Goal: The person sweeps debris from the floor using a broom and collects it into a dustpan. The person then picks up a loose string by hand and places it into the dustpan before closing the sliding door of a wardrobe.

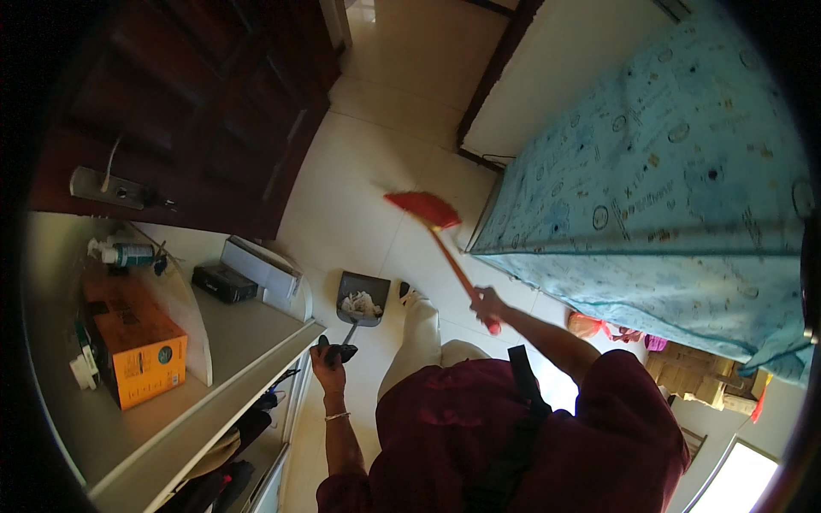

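My right hand (489,305) is closed around the orange-red handle of a short broom (449,253). Its red bristle head (426,210) is slightly blurred and points away from me over the tiles; whether it touches them I cannot tell. In my left hand (328,365) is the dark grip of a long-handled dustpan (344,330). The grey pan (378,286) is at floor level beside my foot, with crumpled whitish waste (361,305) inside it.
On the left stands a white shelf unit (237,346) bearing an orange box (151,369), a black box (224,283) and a bottle (131,254). A dark wooden door (211,115) is beyond it. A blue patterned cloth cover (641,179) hangs at right, near cardboard (686,372).
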`<action>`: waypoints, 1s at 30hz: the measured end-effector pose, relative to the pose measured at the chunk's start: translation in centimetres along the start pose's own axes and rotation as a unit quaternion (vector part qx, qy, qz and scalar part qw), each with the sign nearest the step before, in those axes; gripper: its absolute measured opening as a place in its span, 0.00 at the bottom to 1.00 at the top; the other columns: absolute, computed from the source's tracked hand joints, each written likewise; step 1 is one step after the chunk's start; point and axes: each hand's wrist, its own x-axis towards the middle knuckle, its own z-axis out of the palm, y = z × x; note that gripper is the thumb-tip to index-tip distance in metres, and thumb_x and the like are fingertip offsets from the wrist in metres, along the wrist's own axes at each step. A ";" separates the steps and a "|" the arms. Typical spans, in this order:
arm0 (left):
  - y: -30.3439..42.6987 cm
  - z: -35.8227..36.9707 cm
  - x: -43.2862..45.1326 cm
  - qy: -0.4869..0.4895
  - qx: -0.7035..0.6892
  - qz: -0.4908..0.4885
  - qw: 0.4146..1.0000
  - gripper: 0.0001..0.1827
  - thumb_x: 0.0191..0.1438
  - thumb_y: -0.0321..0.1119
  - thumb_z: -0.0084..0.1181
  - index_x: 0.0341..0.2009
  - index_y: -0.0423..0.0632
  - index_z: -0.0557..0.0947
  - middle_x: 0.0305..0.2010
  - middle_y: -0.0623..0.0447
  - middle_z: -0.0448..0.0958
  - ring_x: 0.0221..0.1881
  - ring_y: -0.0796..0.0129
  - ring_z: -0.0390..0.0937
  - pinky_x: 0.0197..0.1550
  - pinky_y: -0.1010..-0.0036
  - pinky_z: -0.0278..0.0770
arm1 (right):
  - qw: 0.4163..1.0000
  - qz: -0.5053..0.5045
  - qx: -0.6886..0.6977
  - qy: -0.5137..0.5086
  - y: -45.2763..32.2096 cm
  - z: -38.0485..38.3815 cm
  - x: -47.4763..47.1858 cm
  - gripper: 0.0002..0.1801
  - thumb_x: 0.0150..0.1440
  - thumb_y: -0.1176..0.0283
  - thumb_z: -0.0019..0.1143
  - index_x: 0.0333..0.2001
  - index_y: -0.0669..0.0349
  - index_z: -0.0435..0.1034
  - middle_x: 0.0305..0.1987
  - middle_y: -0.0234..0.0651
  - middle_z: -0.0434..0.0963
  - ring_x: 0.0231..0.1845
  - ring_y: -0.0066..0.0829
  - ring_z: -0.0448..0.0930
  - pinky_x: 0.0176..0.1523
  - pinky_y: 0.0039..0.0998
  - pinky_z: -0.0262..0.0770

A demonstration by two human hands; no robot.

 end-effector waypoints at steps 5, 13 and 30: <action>-1.1 0.1 2.9 0.014 -0.051 -0.032 0.998 0.06 0.38 0.21 0.50 0.24 0.44 0.76 0.30 0.49 0.62 0.32 0.56 0.66 0.35 0.69 0.66 | 0.981 0.044 0.017 -0.191 -7.7 -0.1 -7.4 0.23 0.47 0.76 0.49 0.49 0.61 0.60 0.19 0.31 0.70 0.13 0.18 0.68 0.14 0.17 0.64; -1.1 -0.3 4.3 0.005 -0.057 -0.074 0.996 0.07 0.37 0.22 0.49 0.24 0.44 0.76 0.29 0.49 0.63 0.33 0.57 0.66 0.36 0.69 0.66 | 0.977 -0.049 -0.138 -0.158 -13.6 -2.2 -8.8 0.25 0.45 0.74 0.50 0.51 0.60 0.60 0.16 0.28 0.69 0.12 0.16 0.65 0.17 0.18 0.64; -0.7 1.1 2.3 0.117 -0.038 -0.167 0.978 0.06 0.37 0.23 0.52 0.25 0.45 0.76 0.30 0.49 0.63 0.32 0.58 0.66 0.34 0.69 0.67 | 0.960 -0.046 -0.247 -0.126 -17.3 1.2 9.3 0.28 0.41 0.79 0.48 0.50 0.63 0.58 0.14 0.36 0.68 0.08 0.24 0.67 0.11 0.26 0.63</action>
